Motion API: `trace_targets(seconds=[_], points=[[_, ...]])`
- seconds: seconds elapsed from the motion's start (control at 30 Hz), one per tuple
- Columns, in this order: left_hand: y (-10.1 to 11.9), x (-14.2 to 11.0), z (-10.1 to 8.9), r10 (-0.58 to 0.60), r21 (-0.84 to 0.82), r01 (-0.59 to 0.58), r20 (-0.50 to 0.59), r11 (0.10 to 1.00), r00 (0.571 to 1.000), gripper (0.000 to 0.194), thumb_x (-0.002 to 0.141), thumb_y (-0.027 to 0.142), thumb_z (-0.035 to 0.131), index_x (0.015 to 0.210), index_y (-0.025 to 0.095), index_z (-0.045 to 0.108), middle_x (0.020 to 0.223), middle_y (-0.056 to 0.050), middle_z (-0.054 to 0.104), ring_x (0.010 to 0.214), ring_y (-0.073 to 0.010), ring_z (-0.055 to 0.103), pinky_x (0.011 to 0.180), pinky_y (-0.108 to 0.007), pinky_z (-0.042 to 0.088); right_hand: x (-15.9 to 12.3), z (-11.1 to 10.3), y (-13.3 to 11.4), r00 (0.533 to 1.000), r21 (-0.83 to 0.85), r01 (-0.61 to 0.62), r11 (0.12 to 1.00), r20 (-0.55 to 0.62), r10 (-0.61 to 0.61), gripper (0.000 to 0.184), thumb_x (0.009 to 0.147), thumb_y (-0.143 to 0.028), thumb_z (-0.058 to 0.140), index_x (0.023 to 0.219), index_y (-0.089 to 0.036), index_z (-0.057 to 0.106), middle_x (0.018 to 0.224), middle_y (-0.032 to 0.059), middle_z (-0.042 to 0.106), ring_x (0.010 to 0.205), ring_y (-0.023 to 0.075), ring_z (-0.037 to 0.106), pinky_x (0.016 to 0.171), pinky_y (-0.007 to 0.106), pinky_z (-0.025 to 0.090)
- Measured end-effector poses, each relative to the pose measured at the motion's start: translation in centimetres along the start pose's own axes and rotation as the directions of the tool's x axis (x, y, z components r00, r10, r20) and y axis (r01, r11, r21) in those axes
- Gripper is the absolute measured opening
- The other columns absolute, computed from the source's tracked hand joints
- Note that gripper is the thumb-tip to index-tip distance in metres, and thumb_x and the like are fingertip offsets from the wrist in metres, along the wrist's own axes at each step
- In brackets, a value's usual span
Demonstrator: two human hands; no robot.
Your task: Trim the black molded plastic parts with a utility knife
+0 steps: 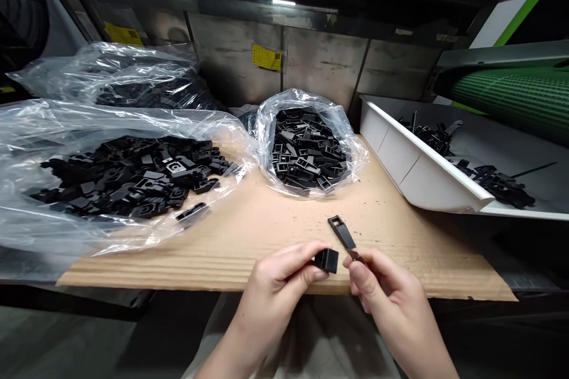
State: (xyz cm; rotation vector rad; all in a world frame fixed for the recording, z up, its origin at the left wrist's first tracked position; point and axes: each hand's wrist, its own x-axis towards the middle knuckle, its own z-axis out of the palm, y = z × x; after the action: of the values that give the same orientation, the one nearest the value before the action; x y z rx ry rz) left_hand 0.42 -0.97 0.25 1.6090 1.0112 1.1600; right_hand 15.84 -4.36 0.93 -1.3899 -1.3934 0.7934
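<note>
My left hand [288, 278] is closed, pinching a small black block-shaped plastic part [328, 260] between thumb and fingers. Close beside it, my right hand [382, 284] is also closed, its thumb and forefinger pressed on a thin, dark, blade-like piece [354, 254]. Just beyond those fingertips is a long black plastic part [341, 232] with a square opening at its far end. Whether it touches the right fingers, I cannot tell. Both hands are above the front of a cardboard sheet [249, 231].
A clear bag of black parts [306, 148] stands open at the back middle. To the left, another open plastic bag [231, 124] spills black parts. More filled bags [146, 77] lie behind. At right, a white tray [400, 154] holds black pieces, near a green ribbed roller [511, 89].
</note>
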Motion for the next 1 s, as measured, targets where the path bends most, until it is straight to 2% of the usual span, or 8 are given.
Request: trace_targets(seconds=[0.2,0.4,0.47,0.57,0.7,0.8,0.9,1.0], points=[[0.3,0.0,-0.2,-0.01,-0.072,0.021,0.149,0.997,0.989,0.021,0.079,0.011,0.056,0.092,0.021,0.068,0.091,-0.001,0.07,0.09,-0.0185,0.062,0.08,-0.024,0.048,0.9,0.8,-0.8,0.996,0.082,-0.062,0.995,0.062,0.057,0.023,0.077,-0.038,0.056,0.065,-0.018,0.055,0.054,-0.0061,0.042,0.046,0.006,0.036,0.042,0.017,0.03],[0.5,0.5,-0.3,0.009,-0.088,0.007,0.187,0.996,0.982,0.013,0.079,0.016,0.057,0.084,0.02,0.069,0.091,-0.003,0.058,0.092,-0.0181,0.054,0.081,-0.023,0.043,1.0,0.8,-1.1,0.992,0.132,-0.12,0.984,0.061,0.113,0.024,0.075,-0.04,0.058,0.07,-0.017,0.059,0.053,-0.0065,0.042,0.046,0.0059,0.034,0.042,0.019,0.028],[0.5,0.5,-0.3,-0.021,-0.111,0.045,0.211,0.993,0.977,0.013,0.08,0.017,0.057,0.085,0.019,0.069,0.089,-0.003,0.059,0.09,-0.018,0.055,0.079,-0.023,0.043,0.9,0.7,-1.0,0.992,0.13,-0.12,0.984,0.055,0.114,0.025,0.077,-0.041,0.056,0.069,-0.018,0.058,0.051,-0.0067,0.041,0.045,0.0059,0.034,0.043,0.018,0.03],[0.4,0.3,-0.3,-0.104,-0.097,0.123,0.182,0.988,0.978,0.016,0.079,0.018,0.058,0.091,0.02,0.068,0.093,-0.003,0.064,0.09,-0.0191,0.056,0.079,-0.024,0.042,0.3,0.2,-0.5,0.993,0.124,-0.116,0.985,0.015,0.115,0.025,0.081,-0.042,0.051,0.081,-0.019,0.061,0.061,-0.0032,0.051,0.051,0.0079,0.045,0.049,0.019,0.039],[0.2,0.1,-0.1,-0.193,-0.104,0.208,0.136,0.973,0.972,0.029,0.078,0.021,0.058,0.107,0.022,0.063,0.097,-0.004,0.065,0.092,-0.0208,0.056,0.081,-0.027,0.041,-1.1,-0.5,1.0,0.999,0.033,0.042,0.999,-0.027,-0.041,0.02,0.084,-0.031,0.05,0.099,-0.025,0.062,0.072,-0.0014,0.063,0.057,0.0088,0.056,0.057,0.018,0.046],[0.2,0.0,-0.1,-0.119,-0.102,0.131,0.115,0.986,0.986,0.02,0.076,0.02,0.061,0.095,0.021,0.069,0.095,-0.004,0.061,0.092,-0.0195,0.053,0.08,-0.025,0.04,-2.0,-0.7,2.1,0.983,0.021,0.183,0.983,0.009,-0.183,0.024,0.085,-0.022,0.049,0.103,-0.029,0.062,0.068,-0.0034,0.064,0.051,0.008,0.057,0.052,0.017,0.047],[0.0,0.0,-0.2,-0.098,-0.108,0.108,0.092,0.988,0.991,0.016,0.074,0.024,0.065,0.088,0.019,0.071,0.074,0.0,0.053,0.071,-0.0142,0.051,0.065,-0.022,0.041,-2.6,-0.3,2.9,0.98,0.061,0.179,0.982,-0.098,-0.172,0.024,0.083,-0.021,0.05,0.099,-0.031,0.064,0.065,-0.0045,0.063,0.047,0.0072,0.055,0.048,0.016,0.045],[-0.3,0.1,-0.3,-0.202,-0.239,0.24,0.171,0.941,0.964,0.033,0.079,0.036,0.059,0.106,0.017,0.061,0.057,0.004,0.05,0.05,-0.0096,0.045,0.052,-0.021,0.038,-2.9,-0.1,3.6,0.979,0.076,0.163,0.984,-0.14,-0.151,0.022,0.082,-0.021,0.052,0.097,-0.03,0.066,0.062,-0.0043,0.064,0.045,0.0066,0.054,0.045,0.015,0.044]])
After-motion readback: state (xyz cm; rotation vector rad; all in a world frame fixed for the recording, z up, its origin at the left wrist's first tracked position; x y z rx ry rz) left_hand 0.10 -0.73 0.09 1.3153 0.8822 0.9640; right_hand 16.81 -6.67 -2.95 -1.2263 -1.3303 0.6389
